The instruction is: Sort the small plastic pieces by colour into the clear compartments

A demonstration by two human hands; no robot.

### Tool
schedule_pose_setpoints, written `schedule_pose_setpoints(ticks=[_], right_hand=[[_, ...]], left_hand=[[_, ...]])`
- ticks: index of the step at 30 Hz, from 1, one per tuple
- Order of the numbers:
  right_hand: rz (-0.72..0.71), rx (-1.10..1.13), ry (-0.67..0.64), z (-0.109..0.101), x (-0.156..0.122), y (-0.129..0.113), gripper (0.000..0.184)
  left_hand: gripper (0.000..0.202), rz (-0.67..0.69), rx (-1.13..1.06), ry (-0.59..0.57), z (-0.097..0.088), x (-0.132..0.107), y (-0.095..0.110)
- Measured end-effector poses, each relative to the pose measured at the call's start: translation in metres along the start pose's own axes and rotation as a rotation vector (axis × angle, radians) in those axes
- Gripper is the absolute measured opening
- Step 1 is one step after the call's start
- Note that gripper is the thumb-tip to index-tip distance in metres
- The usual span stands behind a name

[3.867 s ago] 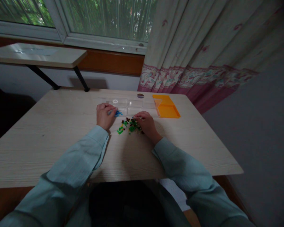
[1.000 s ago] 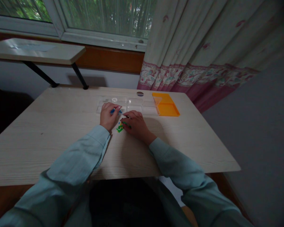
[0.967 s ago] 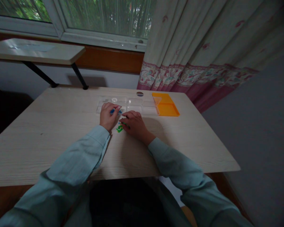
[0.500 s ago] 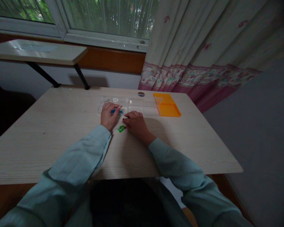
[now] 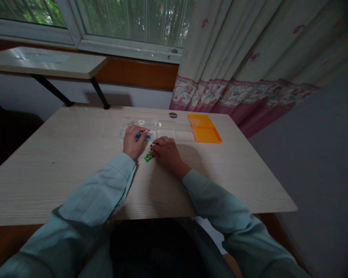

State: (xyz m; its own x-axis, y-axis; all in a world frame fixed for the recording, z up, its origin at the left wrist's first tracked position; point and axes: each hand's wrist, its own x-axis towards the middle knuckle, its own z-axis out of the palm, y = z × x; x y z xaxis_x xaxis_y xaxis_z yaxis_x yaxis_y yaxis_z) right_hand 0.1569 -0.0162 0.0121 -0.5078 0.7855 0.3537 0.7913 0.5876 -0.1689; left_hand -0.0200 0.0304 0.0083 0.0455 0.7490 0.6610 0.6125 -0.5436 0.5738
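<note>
My left hand [image 5: 133, 142] rests at the near left corner of a clear plastic compartment box [image 5: 176, 135]. Its thumb and fingers are closed together, and what they hold, if anything, is hidden. Small blue pieces [image 5: 143, 136] show beside those fingers, in the box's near left compartment. My right hand [image 5: 167, 152] is just right of it, in front of the box, with fingertips bent down and pinched at a tiny dark-blue piece [image 5: 151, 147]. Small green and yellow pieces [image 5: 148, 157] lie on the table below the right fingertips.
An orange tray-like lid [image 5: 207, 133] adjoins the box's right end. Behind the box is a round hole [image 5: 173, 115] in the wooden table [image 5: 234, 173]. A raised shelf [image 5: 55, 63] on black legs stands at the back left. A curtain [image 5: 220, 77] hangs behind the right side.
A bit of blue now shows at my right fingertips, which have shifted slightly. My left hand and the box stay in place.
</note>
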Motion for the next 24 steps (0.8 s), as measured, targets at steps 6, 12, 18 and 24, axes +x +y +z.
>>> schedule_pose_setpoints(ticks=[6,12,18,24], right_hand=[[-0.002,-0.030,0.001,-0.002,0.000,-0.002,0.019],[0.017,0.016,0.010,-0.001,0.002,-0.002,0.019],[0.114,0.268,0.126,0.002,0.002,0.007,0.014],[0.239,0.406,0.290,-0.003,0.003,0.015,0.019]], left_hand=[[0.022,0.006,-0.014,0.002,0.000,0.000,0.000],[0.022,0.002,0.009,-0.003,0.000,0.000,0.000],[0.022,0.014,0.042,-0.012,0.002,0.000,-0.008],[0.020,0.009,0.133,-0.015,0.004,0.000,-0.021]])
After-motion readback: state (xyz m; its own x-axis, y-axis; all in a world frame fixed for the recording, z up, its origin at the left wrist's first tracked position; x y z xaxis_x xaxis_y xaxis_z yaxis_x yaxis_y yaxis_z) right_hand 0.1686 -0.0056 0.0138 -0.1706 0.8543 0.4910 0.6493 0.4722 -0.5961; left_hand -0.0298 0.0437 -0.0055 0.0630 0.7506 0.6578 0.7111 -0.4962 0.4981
